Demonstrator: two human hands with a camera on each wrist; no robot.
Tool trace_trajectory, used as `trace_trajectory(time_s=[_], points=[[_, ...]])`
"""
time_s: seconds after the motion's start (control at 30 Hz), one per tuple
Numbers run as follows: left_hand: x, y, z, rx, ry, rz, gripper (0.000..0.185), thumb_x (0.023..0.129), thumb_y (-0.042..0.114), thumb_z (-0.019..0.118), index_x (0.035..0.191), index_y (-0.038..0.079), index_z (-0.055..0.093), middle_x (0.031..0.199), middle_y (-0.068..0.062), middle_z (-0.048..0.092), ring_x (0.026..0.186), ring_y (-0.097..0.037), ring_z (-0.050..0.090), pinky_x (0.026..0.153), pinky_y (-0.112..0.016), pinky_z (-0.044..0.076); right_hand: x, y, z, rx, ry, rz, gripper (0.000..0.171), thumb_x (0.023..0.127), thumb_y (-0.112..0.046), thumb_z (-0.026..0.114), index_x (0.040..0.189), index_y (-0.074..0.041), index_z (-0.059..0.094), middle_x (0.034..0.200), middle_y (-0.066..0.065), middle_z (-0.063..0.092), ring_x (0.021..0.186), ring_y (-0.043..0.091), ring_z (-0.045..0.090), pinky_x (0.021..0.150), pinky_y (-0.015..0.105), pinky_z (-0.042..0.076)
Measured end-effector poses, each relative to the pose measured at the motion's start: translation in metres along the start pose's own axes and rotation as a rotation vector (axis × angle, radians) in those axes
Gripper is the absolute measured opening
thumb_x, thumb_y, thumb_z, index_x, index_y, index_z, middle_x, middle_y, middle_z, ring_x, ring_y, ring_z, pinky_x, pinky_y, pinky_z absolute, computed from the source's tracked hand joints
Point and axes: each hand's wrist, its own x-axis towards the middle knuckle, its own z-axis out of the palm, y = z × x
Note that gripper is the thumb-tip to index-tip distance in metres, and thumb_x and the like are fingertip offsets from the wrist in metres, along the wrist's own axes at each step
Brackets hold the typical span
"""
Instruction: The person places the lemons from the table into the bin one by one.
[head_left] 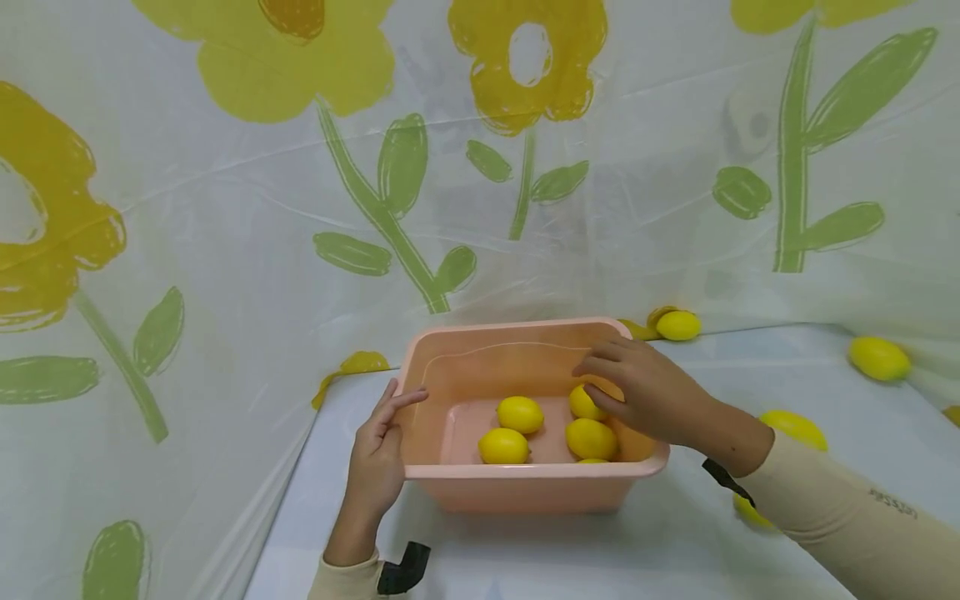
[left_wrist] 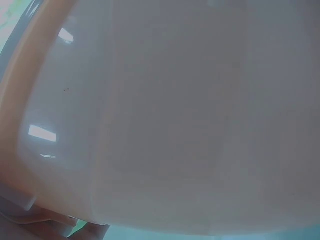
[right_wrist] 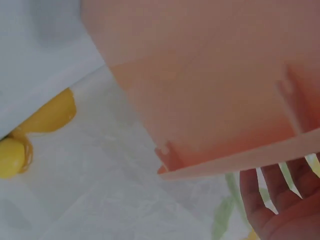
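Head view: the pale pink rectangular plastic tub [head_left: 525, 487] sits on the white tabletop [head_left: 675, 542]. I judge it light, stiff and smooth, best gripped by its rim. My left hand [head_left: 378, 458] curls over its left rim. My right hand [head_left: 645, 387], fingers relaxed, touches a small glossy yellow lemon [head_left: 583, 404] inside.
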Motion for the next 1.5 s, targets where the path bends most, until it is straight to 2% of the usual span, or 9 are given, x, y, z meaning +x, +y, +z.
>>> trace_trajectory(time_s=[0.27,0.37,0.5,1.0,1.2,1.27,1.33,1.4,1.5], points=[[0.001,0.000,0.000,-0.008,-0.005,-0.008,0.053,0.096,-0.010,0.030,0.122,0.013,0.070,0.140,-0.004,0.062,0.154,-0.014,0.020,0.124,-0.057,0.015,-0.036,-0.011,-0.009,0.059,0.121,0.055,0.029,0.085,-0.017,0.079,0.113,-0.018,0.071,0.116,-0.004,0.067,0.109,0.018,0.060,0.090,0.044,0.056],[0.000,0.000,0.000,-0.009,-0.003,-0.011,0.054,0.096,-0.010,0.030,0.121,0.014,0.070,0.141,-0.005,0.062,0.154,-0.014,0.020,0.124,-0.056,0.016,-0.050,-0.013,-0.011,0.071,0.203,0.068,0.036,0.082,-0.012,0.080,0.116,-0.019,0.070,0.121,-0.003,0.065,0.113,0.017,0.057,0.096,0.022,0.052],[0.000,0.000,0.000,0.001,0.002,-0.013,0.054,0.096,-0.010,0.030,0.121,0.014,0.070,0.140,-0.003,0.062,0.154,-0.013,0.021,0.125,-0.054,0.017,-0.068,-0.015,-0.012,0.083,0.304,0.128,0.044,0.079,-0.007,0.080,0.119,-0.021,0.070,0.127,-0.003,0.062,0.118,0.016,0.053,0.099,-0.003,0.029],[0.001,-0.003,0.000,0.010,0.004,-0.015,0.054,0.095,-0.010,0.029,0.121,0.014,0.070,0.138,-0.001,0.063,0.153,-0.011,0.022,0.125,-0.051,0.018,-0.138,-0.006,-0.006,0.123,0.428,0.330,0.048,0.076,0.000,0.080,0.119,-0.019,0.071,0.126,0.001,0.062,0.124,-0.009,0.039,0.097,-0.004,0.024],[0.001,-0.001,0.001,0.011,0.005,-0.010,0.055,0.094,-0.012,0.029,0.120,0.013,0.070,0.137,-0.002,0.064,0.153,-0.012,0.021,0.125,-0.051,0.019,-0.170,0.005,0.005,0.140,0.365,0.454,0.044,0.083,-0.008,0.078,0.123,-0.021,0.068,0.131,0.003,0.058,0.126,-0.010,0.035,0.098,-0.005,0.017],[0.001,0.000,0.001,0.013,0.005,-0.008,0.055,0.094,-0.012,0.029,0.120,0.013,0.070,0.137,-0.003,0.064,0.153,-0.013,0.021,0.125,-0.051,0.019,-0.180,0.010,0.009,0.160,0.297,0.517,0.043,0.086,-0.015,0.077,0.127,-0.020,0.065,0.136,0.008,0.055,0.131,0.004,0.037,0.115,0.014,0.024],[0.001,0.000,0.001,0.012,0.003,-0.008,0.055,0.094,-0.012,0.029,0.121,0.013,0.070,0.137,-0.002,0.064,0.153,-0.012,0.021,0.125,-0.050,0.019,-0.188,0.015,0.014,0.175,0.216,0.574,0.043,0.089,-0.022,0.075,0.130,-0.018,0.062,0.140,0.013,0.052,0.133,0.023,0.038,0.119,0.045,0.030],[0.001,0.000,0.001,0.011,0.002,-0.009,0.055,0.094,-0.012,0.029,0.121,0.012,0.070,0.138,-0.002,0.064,0.153,-0.012,0.021,0.125,-0.050,0.019,-0.195,0.020,0.018,0.192,0.123,0.628,0.046,0.091,-0.028,0.073,0.133,-0.016,0.059,0.144,0.019,0.047,0.129,0.041,0.038,0.102,0.070,0.033],[0.001,0.001,0.001,0.012,-0.001,-0.012,0.054,0.094,-0.012,0.029,0.121,0.012,0.070,0.138,-0.003,0.063,0.154,-0.012,0.021,0.125,-0.051,0.019,-0.205,0.027,0.024,0.189,0.041,0.657,0.050,0.090,-0.030,0.073,0.135,-0.013,0.058,0.145,0.024,0.044,0.126,0.049,0.037,0.089,0.075,0.036]])
